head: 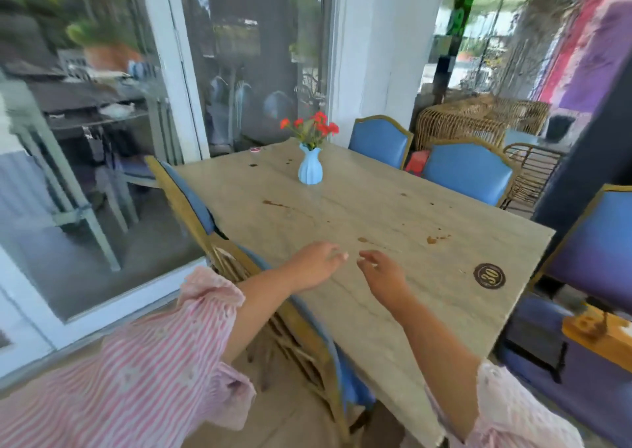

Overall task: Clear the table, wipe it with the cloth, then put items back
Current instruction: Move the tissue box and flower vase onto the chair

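Both hands empty, fingers loosely spread: left hand (316, 263) and right hand (384, 276) hover close together over near part of table (376, 310). Blue vase (310, 167) w/ red flowers stands well beyond both hands, upright. Round coaster (489, 276) lies to right of right hand. Brown stains between hands and vase. No cloth in view. Judgement: clearing step; lift vase low on body, keep upright, then coaster.

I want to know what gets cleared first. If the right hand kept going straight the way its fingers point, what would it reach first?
Probably the blue vase of red flowers; the right hand points up-left over bare, stained table. Depth is unclear, so it might pass beside the vase.
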The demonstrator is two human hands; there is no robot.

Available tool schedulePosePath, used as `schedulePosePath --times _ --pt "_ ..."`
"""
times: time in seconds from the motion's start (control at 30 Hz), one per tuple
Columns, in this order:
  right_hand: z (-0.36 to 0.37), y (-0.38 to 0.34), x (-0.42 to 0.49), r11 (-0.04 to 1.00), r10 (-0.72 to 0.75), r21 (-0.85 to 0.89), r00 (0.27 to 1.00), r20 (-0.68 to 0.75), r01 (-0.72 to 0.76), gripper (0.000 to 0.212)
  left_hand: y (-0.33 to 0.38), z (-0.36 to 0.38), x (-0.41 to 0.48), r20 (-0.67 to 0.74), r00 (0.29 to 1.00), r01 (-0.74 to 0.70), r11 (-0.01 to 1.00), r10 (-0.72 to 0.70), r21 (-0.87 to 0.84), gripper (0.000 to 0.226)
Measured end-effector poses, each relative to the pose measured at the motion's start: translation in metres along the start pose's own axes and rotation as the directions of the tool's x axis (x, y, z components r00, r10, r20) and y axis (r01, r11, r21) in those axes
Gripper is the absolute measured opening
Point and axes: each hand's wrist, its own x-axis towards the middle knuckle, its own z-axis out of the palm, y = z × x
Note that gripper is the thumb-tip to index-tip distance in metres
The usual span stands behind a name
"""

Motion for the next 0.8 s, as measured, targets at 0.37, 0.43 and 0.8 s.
schedulePosePath --times 0.37,0.43,0.8 --pt "0.138 -0.098 0.126 0.986 0.132 0.102 0.991 -0.024 -0.129 0.036 -0.150 -0.145 0.098 0.048 0.999 0.014 1.000 -0.012 -0.027 0.052" --pt "0.151 -0.098 0.152 0.984 0.157 0.083 0.987 -0.023 -0.155 0.036 -0.174 -0.152 0.123 0.062 0.998 0.014 1.000 -0.012 -0.018 0.051" --pt "0.222 -0.099 0.331 0.967 0.243 0.085 0.970 -0.022 -0.240 0.036 -0.254 -0.205 0.267 0.187 0.982 0.032 0.999 -0.036 0.026 0.058"
